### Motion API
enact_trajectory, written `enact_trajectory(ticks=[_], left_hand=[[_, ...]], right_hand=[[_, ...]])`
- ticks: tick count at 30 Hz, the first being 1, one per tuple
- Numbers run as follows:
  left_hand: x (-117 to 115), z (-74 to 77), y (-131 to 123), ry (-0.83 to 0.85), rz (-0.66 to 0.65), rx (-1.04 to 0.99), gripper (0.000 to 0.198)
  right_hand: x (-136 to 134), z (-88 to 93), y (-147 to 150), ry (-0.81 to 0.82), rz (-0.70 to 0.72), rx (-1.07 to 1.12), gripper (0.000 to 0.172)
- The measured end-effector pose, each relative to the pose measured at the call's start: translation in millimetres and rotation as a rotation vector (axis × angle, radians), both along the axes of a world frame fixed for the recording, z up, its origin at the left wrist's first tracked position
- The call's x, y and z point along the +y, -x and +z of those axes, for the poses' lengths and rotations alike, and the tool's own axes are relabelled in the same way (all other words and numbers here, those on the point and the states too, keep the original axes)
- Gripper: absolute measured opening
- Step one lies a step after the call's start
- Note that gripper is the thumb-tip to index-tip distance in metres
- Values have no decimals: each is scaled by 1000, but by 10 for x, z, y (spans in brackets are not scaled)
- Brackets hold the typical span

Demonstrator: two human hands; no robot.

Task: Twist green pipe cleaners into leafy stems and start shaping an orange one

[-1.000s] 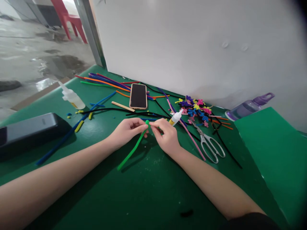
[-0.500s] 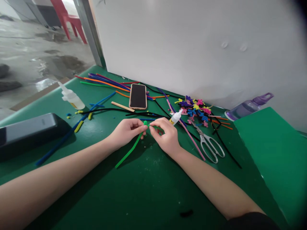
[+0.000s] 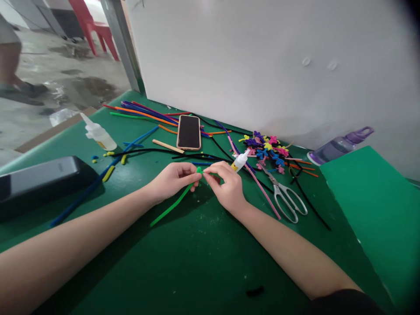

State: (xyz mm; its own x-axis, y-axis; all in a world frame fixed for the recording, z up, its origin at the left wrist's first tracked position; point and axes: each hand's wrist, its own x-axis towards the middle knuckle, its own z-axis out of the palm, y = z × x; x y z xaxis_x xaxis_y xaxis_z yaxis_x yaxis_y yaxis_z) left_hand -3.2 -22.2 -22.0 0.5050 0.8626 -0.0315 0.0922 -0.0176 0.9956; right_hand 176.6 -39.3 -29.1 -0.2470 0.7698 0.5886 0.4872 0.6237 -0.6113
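Note:
A bright green pipe cleaner is pinched between both hands, with a small bent or coiled end showing at the fingertips. My left hand is closed on it, and its long free tail slants down to the left. Facing it, my right hand pinches the green pipe cleaner close to the coiled end; its fingers hide part of it. Just beyond the right hand lies a small white glue bottle. Silver scissors rest to the right, beside a pink pipe cleaner.
A phone lies behind the hands near bundled pipe cleaners. Pipe-cleaner flowers are heaped at back right, by a purple bottle and green sheet. Left are another glue bottle and a dark device.
The green pipe cleaner's tail has swung left and up slightly, and its end looks more tightly bent. Both hands stay nearly in place. A person's legs have come into view at far left.

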Motion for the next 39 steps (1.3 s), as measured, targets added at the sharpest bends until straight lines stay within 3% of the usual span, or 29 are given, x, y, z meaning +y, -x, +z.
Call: enact_trajectory(ticks=[10,21,39], left_hand=[[-17,11,-25,36,70,-67,17],[-21,48,10,52,-87,-6,20],[-37,3,-45,5,131,4,19]], right_hand=[[-7,22,-2,1,-6,24,8],[-25,-17,16,-19,31,38,8],[39,-4,-5,54,9,88,9]])
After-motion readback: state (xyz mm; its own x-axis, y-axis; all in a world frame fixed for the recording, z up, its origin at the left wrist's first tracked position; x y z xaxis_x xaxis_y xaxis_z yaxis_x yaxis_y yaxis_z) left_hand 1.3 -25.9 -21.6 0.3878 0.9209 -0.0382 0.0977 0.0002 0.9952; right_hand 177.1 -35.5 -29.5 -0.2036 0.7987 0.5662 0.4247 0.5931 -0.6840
